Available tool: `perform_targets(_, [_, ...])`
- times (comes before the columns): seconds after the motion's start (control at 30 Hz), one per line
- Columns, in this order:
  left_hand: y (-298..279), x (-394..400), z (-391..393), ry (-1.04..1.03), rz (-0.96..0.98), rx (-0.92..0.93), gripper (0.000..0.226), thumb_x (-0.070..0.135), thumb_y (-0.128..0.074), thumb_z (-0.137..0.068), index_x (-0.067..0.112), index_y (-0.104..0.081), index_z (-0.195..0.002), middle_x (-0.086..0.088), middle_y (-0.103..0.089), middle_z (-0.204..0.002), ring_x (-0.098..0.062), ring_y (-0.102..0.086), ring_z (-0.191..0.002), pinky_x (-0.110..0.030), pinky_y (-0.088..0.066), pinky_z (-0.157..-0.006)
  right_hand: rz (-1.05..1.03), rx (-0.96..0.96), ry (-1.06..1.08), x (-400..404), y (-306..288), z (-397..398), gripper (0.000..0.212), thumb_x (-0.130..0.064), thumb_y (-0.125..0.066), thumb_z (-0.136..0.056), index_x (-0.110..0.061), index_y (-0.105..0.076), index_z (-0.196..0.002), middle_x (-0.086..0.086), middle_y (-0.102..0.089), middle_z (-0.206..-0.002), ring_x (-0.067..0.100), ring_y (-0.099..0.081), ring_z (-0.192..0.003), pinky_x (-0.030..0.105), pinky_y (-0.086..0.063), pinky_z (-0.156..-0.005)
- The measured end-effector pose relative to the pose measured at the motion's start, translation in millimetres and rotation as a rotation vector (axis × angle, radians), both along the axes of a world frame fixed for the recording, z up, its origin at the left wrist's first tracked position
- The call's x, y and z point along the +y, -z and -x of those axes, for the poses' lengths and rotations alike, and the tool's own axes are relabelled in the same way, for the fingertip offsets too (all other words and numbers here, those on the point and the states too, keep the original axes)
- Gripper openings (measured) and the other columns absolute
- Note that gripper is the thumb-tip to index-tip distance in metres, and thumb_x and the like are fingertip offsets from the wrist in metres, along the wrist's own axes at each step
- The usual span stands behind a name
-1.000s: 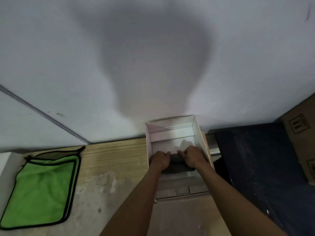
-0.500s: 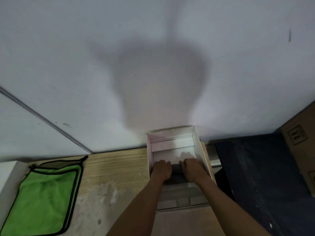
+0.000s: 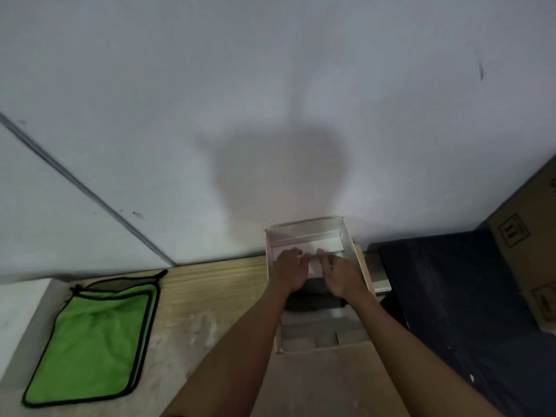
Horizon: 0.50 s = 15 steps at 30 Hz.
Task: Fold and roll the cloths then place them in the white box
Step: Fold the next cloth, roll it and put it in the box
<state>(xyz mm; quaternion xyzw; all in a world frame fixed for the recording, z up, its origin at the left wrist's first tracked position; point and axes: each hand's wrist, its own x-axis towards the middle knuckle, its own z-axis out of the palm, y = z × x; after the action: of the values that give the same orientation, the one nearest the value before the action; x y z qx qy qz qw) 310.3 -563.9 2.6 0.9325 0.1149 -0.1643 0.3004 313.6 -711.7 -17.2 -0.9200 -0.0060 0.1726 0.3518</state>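
- Hands have let go: left hand (image 3: 289, 270) and right hand (image 3: 341, 275) now hover with fingers spread, holding nothing.
- Dark rolled cloth (image 3: 314, 302) lies inside white box (image 3: 349, 239).
- Green cloths (image 3: 93, 338) wait, unrolled.

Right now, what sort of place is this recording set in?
Probably a storeroom or a plain back-room work corner, though that is a guess. A rough wooden tabletop stands against a bare white wall, and brown cardboard cartons with shipping marks are stacked at the right, beside the white box.
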Motion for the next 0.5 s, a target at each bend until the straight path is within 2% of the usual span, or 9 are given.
perform_targets(0.1, [-26.3, 7.4, 2.7, -0.004, 0.052, -0.204, 0.054, 0.047, -0.044, -0.102, 0.014, -0.047, -0.145, -0.009, -0.045, -0.153, -0.024, -0.038, -0.143, -0.036, -0.03, -0.119, -0.056, -0.099, 0.073, 0.6, -18.7, 8.5, 0.069, -0.063, -0.023, -0.105, -0.013, -0.066, -0.126, 0.02, -0.07, -0.123, 0.037, -0.064, -0.115, 0.042, -0.05, -0.098])
perform_targets(0.17, [-40.4, 14.9, 7.4, 0.067, -0.093, -0.281, 0.066, 0.06, -0.039, -0.099, 0.022, -0.034, -0.153, -0.008, -0.027, -0.163, -0.025, -0.021, -0.152, -0.044, -0.019, -0.124, -0.042, -0.14, 0.085, 1.2, -30.3, 14.4, 0.066, -0.06, -0.027, -0.106, -0.014, -0.052, -0.145, 0.017, -0.061, -0.141, 0.034, -0.055, -0.131, 0.042, -0.043, -0.107])
perform_targets(0.23, [-53.3, 24.8, 16.3, 0.088, -0.268, -0.258, 0.078, 0.074, -0.027, -0.093, 0.031, -0.018, -0.158, -0.004, -0.004, -0.168, -0.026, 0.001, -0.155, -0.051, -0.004, -0.124, -0.003, -0.174, 0.064, 3.3, -42.6, 22.4, 0.067, -0.058, -0.027, -0.107, -0.014, -0.038, -0.156, 0.016, -0.042, -0.159, 0.033, -0.033, -0.15, 0.046, -0.03, -0.121])
perform_targets(0.3, [-66.9, 35.0, 26.8, 0.084, -0.347, -0.243, 0.087, 0.083, -0.019, -0.087, 0.036, -0.007, -0.159, -0.002, 0.011, -0.168, -0.027, 0.015, -0.154, -0.057, 0.006, -0.122, 0.075, -0.228, 0.035, 7.5, -54.6, 30.0, 0.07, -0.059, -0.027, -0.106, -0.017, -0.027, -0.161, 0.013, -0.024, -0.169, 0.032, -0.011, -0.158, 0.05, -0.017, -0.127])
perform_targets(0.37, [-79.0, 49.2, 41.9, 0.082, -0.391, -0.269, 0.093, 0.088, -0.015, -0.082, 0.038, -0.002, -0.159, -0.002, 0.017, -0.166, -0.028, 0.022, -0.152, -0.06, 0.011, -0.12, 0.145, -0.288, 0.023, 17.2, -68.8, 40.9, 0.073, -0.063, -0.026, -0.104, -0.02, -0.019, -0.164, 0.011, -0.012, -0.172, 0.031, 0.0, -0.159, 0.052, -0.011, -0.128])
perform_targets(0.5, [-94.4, 84.2, 71.9, 0.036, -0.403, -0.324, 0.103, 0.095, -0.009, -0.072, 0.041, 0.001, -0.158, -0.002, 0.019, -0.166, -0.027, 0.023, -0.152, -0.062, 0.011, -0.119, 0.195, -0.378, 0.041, 48.8, -90.4, 67.3, 0.082, -0.072, -0.026, -0.099, -0.027, -0.007, -0.165, 0.006, 0.001, -0.173, 0.027, 0.01, -0.159, 0.052, -0.002, -0.127])
